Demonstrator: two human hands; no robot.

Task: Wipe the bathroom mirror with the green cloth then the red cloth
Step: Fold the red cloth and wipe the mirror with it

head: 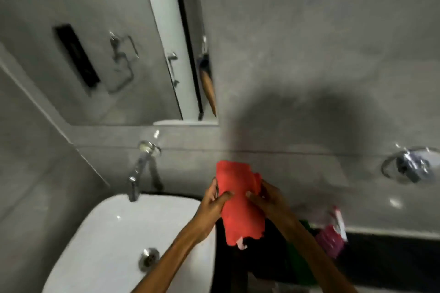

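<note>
Soft red cloth point(240, 200) held up over dark counter point(392, 245), below wall mirror point(107, 54). Left hand point(212, 207), right hand point(269, 200) — fingers pinch its sides. Light, floppy — best bunch middle into pad.

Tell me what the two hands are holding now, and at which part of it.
Both hold the red fabric cloth: the left hand grips its left edge and the right hand its right edge, thumbs on the front, near the middle.

The room is dim and grey, the whole view smeared with motion blur. A broad dark shadow point(309, 121) falls on the wall point(309, 31). Small glints shine on the tap point(138, 173), and straight lines bow near the edges.
</note>
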